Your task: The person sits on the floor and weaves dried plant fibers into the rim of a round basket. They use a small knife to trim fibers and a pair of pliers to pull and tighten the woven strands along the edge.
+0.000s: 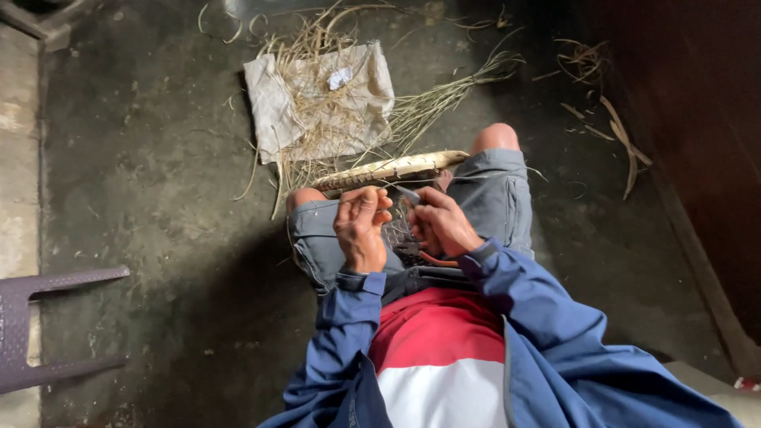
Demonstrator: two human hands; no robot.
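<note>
Hands are meeting over the lap of a person sitting with knees apart, blue jacket sleeves reaching down to the wrists. The left hand (361, 226) is curling palm-inward, its fingers bent together and pinching a thin pale strand near the fingertips. The right hand (442, 222) is closing around a small blade or tool (408, 193), thumb and forefinger clamped on it, the point aiming toward the left hand. Just beyond both hands, a woven basket piece with a pale bound rim (392, 169) is lying across the thighs, its darker weave showing between the hands.

On the floor past the knees, a square off-white cloth sack (317, 99) is lying flat, with a small white scrap on it and loose dry straw (444, 99) spreading over and beside it. More strips (622, 143) are lying to the right near a dark wall. A purple plastic stool (36, 325) is jutting in at the left edge, well apart from the hands. Concrete floor (158, 174) is stretching open on the left.
</note>
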